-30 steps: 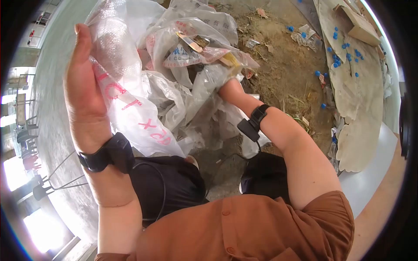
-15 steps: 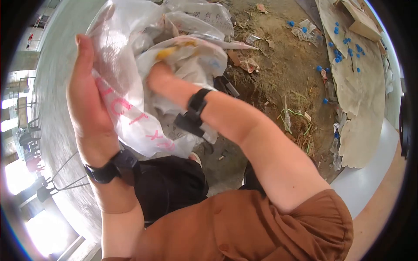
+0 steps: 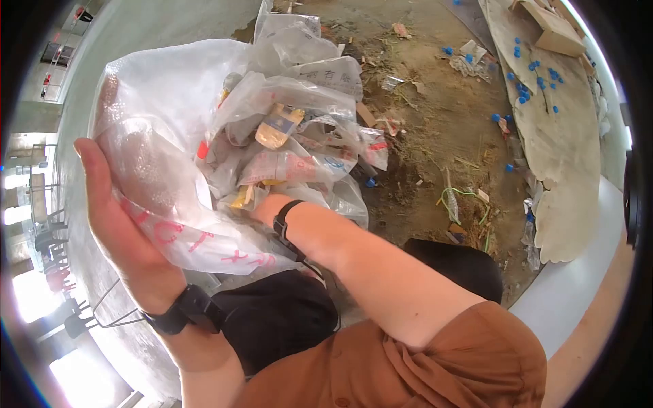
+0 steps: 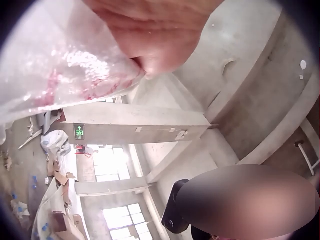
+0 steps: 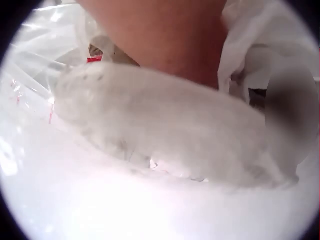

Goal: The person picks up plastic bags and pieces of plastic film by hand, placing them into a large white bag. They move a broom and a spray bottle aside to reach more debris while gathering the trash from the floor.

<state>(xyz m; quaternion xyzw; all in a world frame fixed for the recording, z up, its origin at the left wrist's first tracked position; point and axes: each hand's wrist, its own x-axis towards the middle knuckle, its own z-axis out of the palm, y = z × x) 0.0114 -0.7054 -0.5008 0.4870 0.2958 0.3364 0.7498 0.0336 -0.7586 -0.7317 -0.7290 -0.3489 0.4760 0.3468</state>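
Note:
A big translucent white sack (image 3: 180,81) with red lettering gapes in front of me. Inside it, my left hand (image 3: 132,228) keeps its fingers straight, seen faintly through the plastic, with the thumb apart outside. My right hand (image 3: 265,206) reaches into the sack's mouth, gripping a crumpled clear plastic bag (image 3: 248,194) that has yellow patches. Plastic hides most of its fingers. Printed plastic bags (image 3: 330,75) bulge up around it, and a tan flat piece (image 3: 275,129) with a dark label lies among them. In the right wrist view, white plastic (image 5: 165,125) covers the hand.
Dirt and straw litter (image 3: 422,115) spread over the floor to the right. Blue bottle caps (image 3: 524,92) lie scattered on a grey sheet (image 3: 564,170), near a cardboard box (image 3: 547,30). A green string (image 3: 462,194) lies on the dirt. My dark-trousered knee (image 3: 452,265) is close by.
My right hand has carried the crumpled plastic bag leftward from the dirt side into the sack. The left hand and sack edge have moved lower in view, and the sack's mouth gapes wider.

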